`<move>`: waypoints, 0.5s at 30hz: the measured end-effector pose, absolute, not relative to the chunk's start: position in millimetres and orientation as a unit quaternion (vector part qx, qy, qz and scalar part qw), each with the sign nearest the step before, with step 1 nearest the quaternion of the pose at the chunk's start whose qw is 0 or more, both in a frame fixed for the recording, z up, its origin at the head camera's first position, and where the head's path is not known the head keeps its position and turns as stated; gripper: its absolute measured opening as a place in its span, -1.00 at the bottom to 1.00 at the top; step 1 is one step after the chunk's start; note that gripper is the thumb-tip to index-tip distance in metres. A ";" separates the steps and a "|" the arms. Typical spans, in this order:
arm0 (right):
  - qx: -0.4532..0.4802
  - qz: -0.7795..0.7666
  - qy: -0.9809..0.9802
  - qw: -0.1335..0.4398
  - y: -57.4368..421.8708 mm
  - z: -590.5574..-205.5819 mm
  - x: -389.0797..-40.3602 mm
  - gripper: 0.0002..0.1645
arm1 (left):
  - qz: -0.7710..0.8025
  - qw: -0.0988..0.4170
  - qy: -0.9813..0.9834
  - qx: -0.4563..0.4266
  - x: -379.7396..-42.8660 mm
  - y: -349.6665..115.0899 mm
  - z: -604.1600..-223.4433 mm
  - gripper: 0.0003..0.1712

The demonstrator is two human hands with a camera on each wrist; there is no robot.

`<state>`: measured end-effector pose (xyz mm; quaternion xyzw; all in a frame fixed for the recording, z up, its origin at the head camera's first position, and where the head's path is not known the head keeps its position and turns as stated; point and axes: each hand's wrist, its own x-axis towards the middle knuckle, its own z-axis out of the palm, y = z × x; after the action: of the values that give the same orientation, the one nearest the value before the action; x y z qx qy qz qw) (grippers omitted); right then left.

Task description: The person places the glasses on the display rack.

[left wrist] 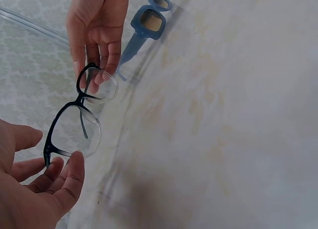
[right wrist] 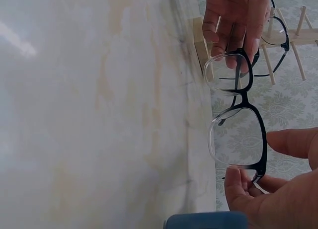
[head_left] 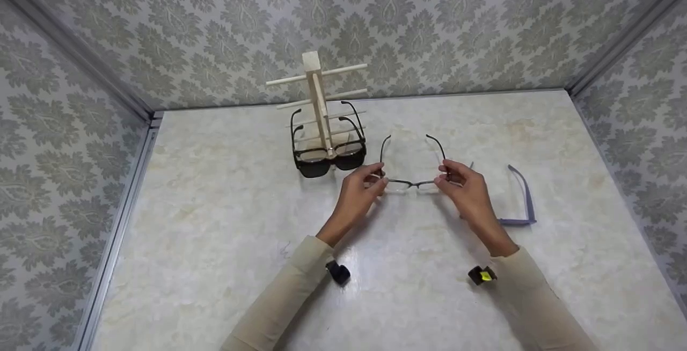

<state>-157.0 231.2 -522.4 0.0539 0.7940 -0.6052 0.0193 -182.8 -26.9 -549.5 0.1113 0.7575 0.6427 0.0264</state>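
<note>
Between my hands is a pair of clear-lens eyeglasses (head_left: pixel 412 184) with a black upper rim and clear lower rims. It is held up off the table with its temples unfolded and pointing away. My left hand (head_left: pixel 362 185) pinches the left end of the frame near the hinge; my right hand (head_left: pixel 466 185) grips the right end the same way. In the left wrist view the eyeglasses (left wrist: pixel 81 99) span both hands. Blue-framed sunglasses (head_left: pixel 528 203) lie on the table beside the right hand, which partly hides them; their lenses show in the left wrist view.
A wooden glasses stand (head_left: pixel 316 93) with several pegs rises behind and left of the hands. Dark sunglasses (head_left: pixel 314 169) and another black-framed pair (head_left: pixel 311 153) hang on its lower pegs. The marbled table (head_left: pixel 214 206) meets patterned walls at the back and sides.
</note>
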 end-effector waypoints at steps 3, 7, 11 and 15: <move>0.051 -0.604 0.795 0.020 232.3 -522.3 -156.7 -0.33 | 0.641 0.024 0.759 0.112 -183.0 -26.5 -549.0 -0.54; 0.047 -0.600 0.799 0.015 233.1 -521.9 -156.5 -0.34 | 0.639 0.022 0.761 0.112 -182.9 -26.4 -548.2 -0.54; 0.041 -0.592 0.805 0.010 233.9 -519.8 -155.7 -0.36 | 0.640 0.024 0.760 0.114 -181.8 -27.5 -545.9 -0.54; 0.036 -0.589 0.807 0.010 235.2 -515.7 -153.6 -0.34 | 0.639 0.025 0.759 0.117 -180.5 -28.6 -542.9 -0.53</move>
<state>-153.6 235.2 -515.7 0.0360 0.8071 -0.5892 0.0102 -180.5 -28.6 -542.9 0.1173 0.7594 0.6395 0.0247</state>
